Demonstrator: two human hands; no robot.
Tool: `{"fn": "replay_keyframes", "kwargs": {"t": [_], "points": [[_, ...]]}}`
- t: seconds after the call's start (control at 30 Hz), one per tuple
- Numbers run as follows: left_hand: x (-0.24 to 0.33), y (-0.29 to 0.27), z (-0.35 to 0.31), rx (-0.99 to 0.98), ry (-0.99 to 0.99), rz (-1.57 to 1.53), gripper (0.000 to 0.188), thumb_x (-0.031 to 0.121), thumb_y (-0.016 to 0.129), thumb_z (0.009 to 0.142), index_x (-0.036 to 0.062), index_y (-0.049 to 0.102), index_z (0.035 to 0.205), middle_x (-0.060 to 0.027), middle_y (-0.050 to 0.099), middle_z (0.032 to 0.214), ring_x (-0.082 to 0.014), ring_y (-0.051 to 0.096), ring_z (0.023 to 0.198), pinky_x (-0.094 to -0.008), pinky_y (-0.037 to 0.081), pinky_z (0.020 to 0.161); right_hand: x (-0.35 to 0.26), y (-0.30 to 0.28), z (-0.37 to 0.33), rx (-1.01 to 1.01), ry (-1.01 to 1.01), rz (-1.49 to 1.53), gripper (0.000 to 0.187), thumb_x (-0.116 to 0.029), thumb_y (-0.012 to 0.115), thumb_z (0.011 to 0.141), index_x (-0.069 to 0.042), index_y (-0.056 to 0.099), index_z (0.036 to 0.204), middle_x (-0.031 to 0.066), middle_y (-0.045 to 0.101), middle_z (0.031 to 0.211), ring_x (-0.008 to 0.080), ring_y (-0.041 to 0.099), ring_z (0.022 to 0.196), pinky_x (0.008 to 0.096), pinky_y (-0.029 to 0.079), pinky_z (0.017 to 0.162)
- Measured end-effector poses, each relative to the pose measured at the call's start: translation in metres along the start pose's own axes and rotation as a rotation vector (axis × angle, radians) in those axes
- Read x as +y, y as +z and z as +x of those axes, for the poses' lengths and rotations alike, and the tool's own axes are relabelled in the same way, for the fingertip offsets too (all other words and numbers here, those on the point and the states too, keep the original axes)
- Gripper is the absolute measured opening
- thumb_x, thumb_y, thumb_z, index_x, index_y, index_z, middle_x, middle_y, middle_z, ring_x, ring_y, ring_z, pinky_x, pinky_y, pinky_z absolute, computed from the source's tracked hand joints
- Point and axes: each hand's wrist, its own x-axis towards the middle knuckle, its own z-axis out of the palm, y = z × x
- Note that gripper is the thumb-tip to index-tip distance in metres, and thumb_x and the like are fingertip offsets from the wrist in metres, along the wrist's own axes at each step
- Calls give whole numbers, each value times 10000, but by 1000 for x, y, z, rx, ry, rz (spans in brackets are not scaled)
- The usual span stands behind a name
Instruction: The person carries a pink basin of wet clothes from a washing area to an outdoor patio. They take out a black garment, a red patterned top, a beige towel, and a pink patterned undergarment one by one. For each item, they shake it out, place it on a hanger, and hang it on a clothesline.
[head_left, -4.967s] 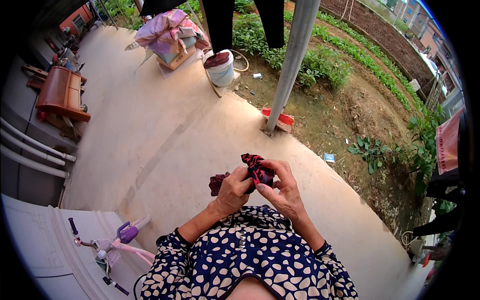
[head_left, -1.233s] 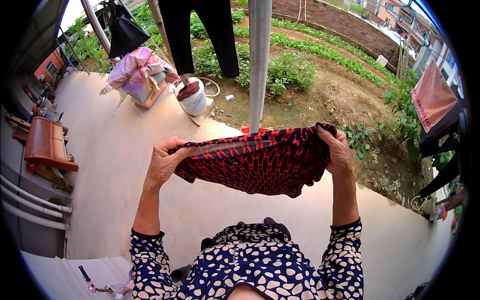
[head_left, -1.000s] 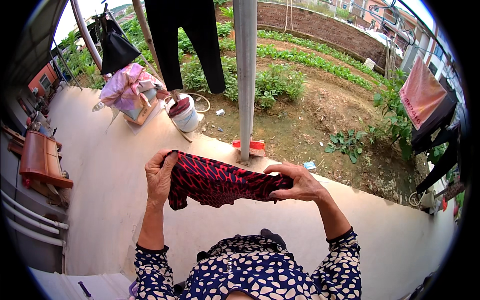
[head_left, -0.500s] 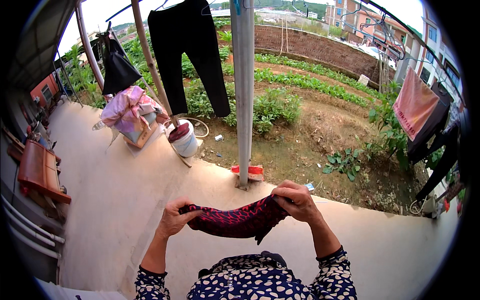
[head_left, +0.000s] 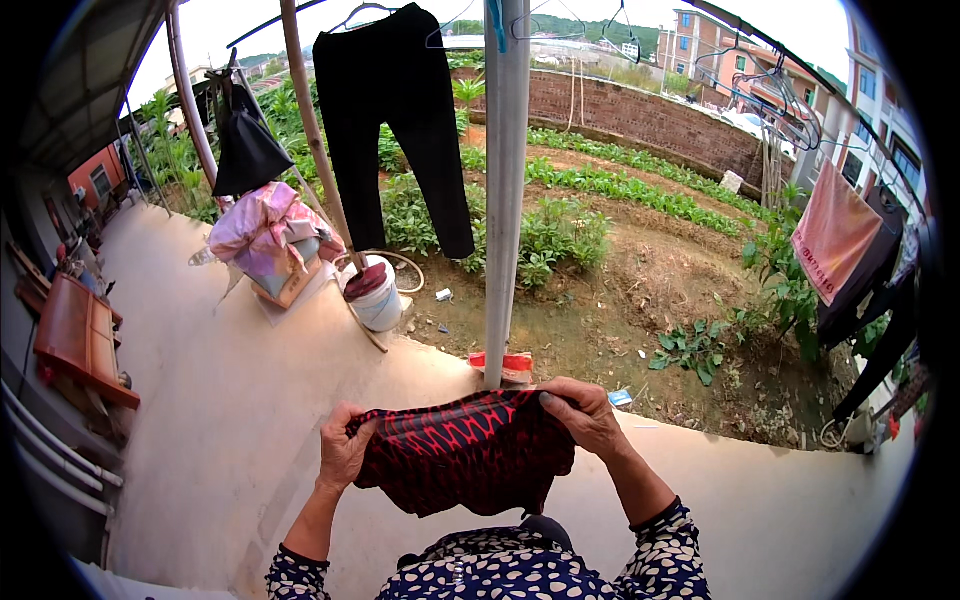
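Forearms (head_left: 637,484): raised forward, slanting inward
Cloth (head_left: 460,460): red-and-black netted pattern, top edge drawn out sideways, lower part hanging loose above the floor (head_left: 250,400)
Left hand (head_left: 343,448): fingers pinching one top corner
Right hand (head_left: 588,416): fingers pinching the other

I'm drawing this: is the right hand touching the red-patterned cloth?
Touching: head view shows the right hand pinching the red-patterned cloth by its edge.

The cloth (head_left: 465,455) you hold looks smooth, faintly glossy; at the far edge of your matt concrete slab (head_left: 220,420), the post (head_left: 506,200) looks metal, the bucket (head_left: 380,303) plastic.
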Motion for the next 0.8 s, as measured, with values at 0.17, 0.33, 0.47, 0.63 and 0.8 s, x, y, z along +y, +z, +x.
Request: {"fn": "replay_keyframes", "kwargs": {"t": [0.17, 0.33, 0.47, 0.63, 0.8], "points": [[-10, -8, 9, 231, -105, -135, 182, 178, 659, 829, 40, 541, 828, 56, 460, 674, -45, 404, 614, -205, 358, 545, 6, 11, 25, 56, -103, -38, 131, -81, 594, 845, -7, 621, 950, 71, 590, 803, 170, 570, 764, 272, 445, 696], [4, -18, 25, 152, -271, -303, 64, 52, 588, 793, 3, 603, 756, 56, 507, 637, -28, 431, 586, -177, 366, 547, 28, 13, 64, 83, -204, -261, 126, -91, 613, 824, -38, 628, 938, 75, 569, 835, 219, 582, 774, 306, 458, 696], [20, -24, 45, 12, -381, -366, 116, 50, 554, 771, -37, 625, 740, 27, 556, 620, -24, 465, 564, -174, 372, 527, 49, 8, 98, 64, -68, -257, 141, -146, 591, 845, -49, 632, 939, 89, 577, 849, 244, 586, 792, 334, 460, 703], [24, -30, 94, -53, -523, -702, 127, 31, 541, 728, -55, 632, 742, -41, 612, 619, -67, 529, 506, -194, 429, 502, 70, -15, 158, -306, -20, -318, 180, -200, 585, 852, -40, 634, 916, 107, 589, 826, 247, 592, 776, 348, 465, 687], [11, -9, 150, -222, -667, -738, 105, 13, 581, 743, -63, 646, 777, -53, 628, 649, -69, 556, 551, -192, 448, 535, 57, -68, 261, -31, -92, -153, 270, -253, 595, 862, -36, 615, 1023, 96, 609, 915, 183, 594, 858, 299, 491, 719]]}}
